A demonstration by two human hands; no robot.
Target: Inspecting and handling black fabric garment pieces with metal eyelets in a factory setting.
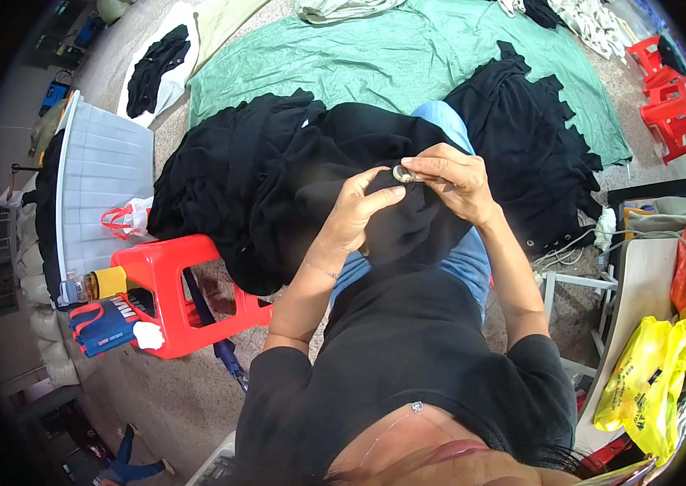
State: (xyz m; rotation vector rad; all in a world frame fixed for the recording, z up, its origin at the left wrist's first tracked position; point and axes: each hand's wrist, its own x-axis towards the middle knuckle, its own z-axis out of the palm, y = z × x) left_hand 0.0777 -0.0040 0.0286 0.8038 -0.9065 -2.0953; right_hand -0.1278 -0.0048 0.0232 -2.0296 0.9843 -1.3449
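Note:
Black cloth (pixel 278 190) lies bunched across my lap. Over it my two hands come together. My right hand (pixel 458 180) is closed in a pinch on a small round metal piece (pixel 401 172), shiny and pale with a dark middle; its exact kind is too small to tell. Close beside it, my left hand (pixel 359 206) is closed on the black cloth, thumb stretched toward the metal piece. The ends of the left fingers are partly hidden by cloth. Whether the metal piece is fixed to the cloth cannot be made out.
More black garments (pixel 521 138) spread to the right over a green sheet (pixel 343 65). At left stand a red stool (pixel 173 267), a pale plastic bin (pixel 108 178) and a dark blue bag (pixel 104 328). A yellow plastic bag (pixel 651 377) rests on the right-hand table (pixel 639 283).

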